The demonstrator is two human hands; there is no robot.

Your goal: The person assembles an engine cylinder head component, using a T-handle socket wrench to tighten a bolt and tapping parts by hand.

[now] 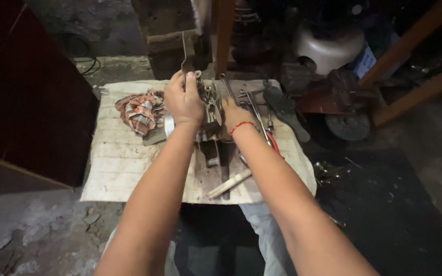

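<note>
We look down at a low work surface covered by a pale, stained sheet (118,163) laid on a rough concrete floor (31,235) in a dim workshop. A dark cabinet (26,102) stands to the left; orange wooden beams (415,36) cross the upper right, near a blue-and-white package (365,60) whose print is too small to make out. Our left hand (182,99) is closed around the top of a greasy metal assembly (208,110) standing at the middle of the sheet. Our right hand (235,117), wearing a red thread at the wrist, presses against its right side; we cannot tell how its fingers sit. A crumpled checked rag (140,111) lies just left, loose wrenches (254,105) just right.
</note>
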